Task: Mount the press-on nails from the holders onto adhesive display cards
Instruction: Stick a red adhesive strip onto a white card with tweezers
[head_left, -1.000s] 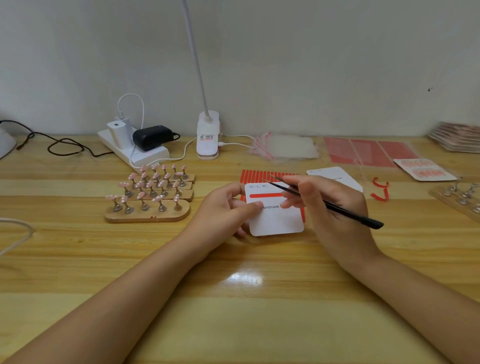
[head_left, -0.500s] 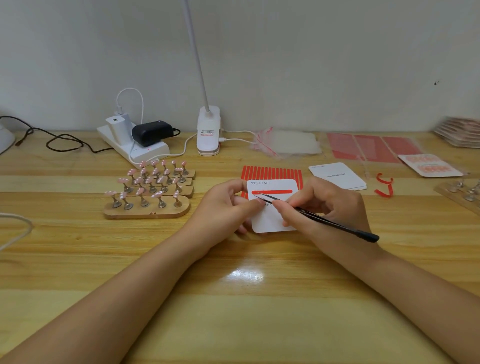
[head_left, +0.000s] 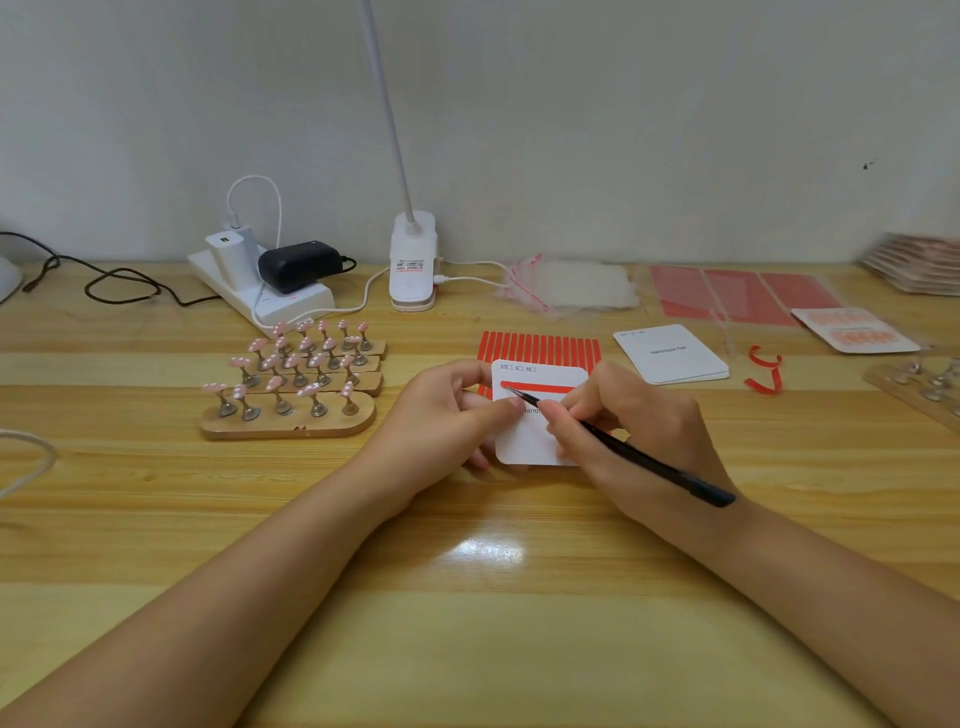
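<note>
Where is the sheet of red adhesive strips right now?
The sheet of red adhesive strips lies centre-table in the head view, partly hidden behind the white card both hands hold, left of the stack of blank cards.

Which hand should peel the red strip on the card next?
Probably the right hand. It grips the black tweezers, whose tip sits at the left end of the red strip. The left hand holds the white card steady.

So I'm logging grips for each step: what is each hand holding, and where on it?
Left hand pinches the white display card at its left edge. Right hand grips black tweezers near the tips.
</note>
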